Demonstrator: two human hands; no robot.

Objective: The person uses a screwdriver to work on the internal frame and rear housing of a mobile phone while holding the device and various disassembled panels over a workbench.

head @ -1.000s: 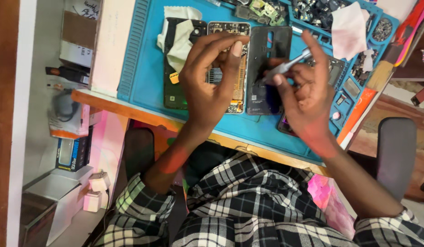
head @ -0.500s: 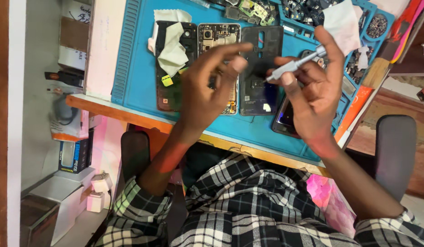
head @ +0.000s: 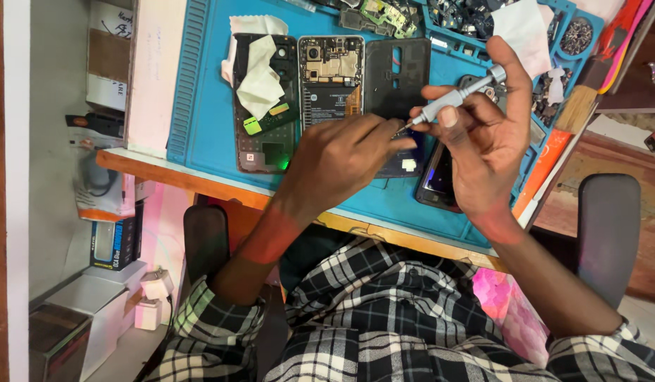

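My right hand [head: 486, 145] grips a slim silver screwdriver [head: 458, 97], its tip pointing left and down. My left hand [head: 341, 159] has its fingers pinched together right at that tip; anything between them is too small to see. Both hands hover over a blue work mat [head: 200, 92]. Beneath them lie an opened phone with its circuit board exposed [head: 332, 71] and a black back cover [head: 398, 67]. A dark phone [head: 440, 182] lies under my right palm.
A black phone frame [head: 260, 145] with a white cloth [head: 260, 78] on it lies at the mat's left. Trays of small parts [head: 575, 35], a white tissue [head: 522, 28] and a brush [head: 573, 110] sit at the top right. Boxes stand on the floor at the left.
My left hand has left the opened phone and moved right to the screwdriver's tip. My right hand has tilted the screwdriver down toward it.
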